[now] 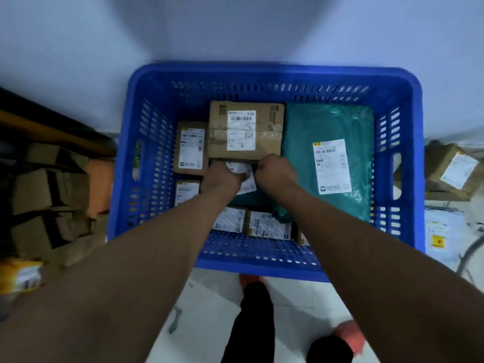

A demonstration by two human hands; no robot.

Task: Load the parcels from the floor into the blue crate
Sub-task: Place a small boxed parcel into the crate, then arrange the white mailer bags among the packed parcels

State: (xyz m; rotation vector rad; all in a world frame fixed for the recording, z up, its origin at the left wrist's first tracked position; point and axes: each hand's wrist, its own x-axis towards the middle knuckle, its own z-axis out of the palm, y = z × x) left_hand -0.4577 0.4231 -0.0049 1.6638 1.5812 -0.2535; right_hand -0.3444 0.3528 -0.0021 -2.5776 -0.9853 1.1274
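Left hand: the left hand (222,176) reaches into the middle of the frame, fingers curled over the left end of a small dark-green parcel (247,186).
Right hand: the right hand (272,171) is curled the same way on the parcel's right end, so both hands grip it.
Held parcel: low in the centre of the blue crate (275,72), its crumpled white label showing between the two hands.
Crate contents: a large cardboard box (220,142) at the far wall just above the hands; a green poly mailer (327,121) filling the right side; a small labelled box (190,132) at centre left; more labelled boxes (269,226) along the near wall.
Outside the crate: stacked cardboard boxes (44,195) at the left edge; another labelled carton (450,169) on the floor at the right edge.
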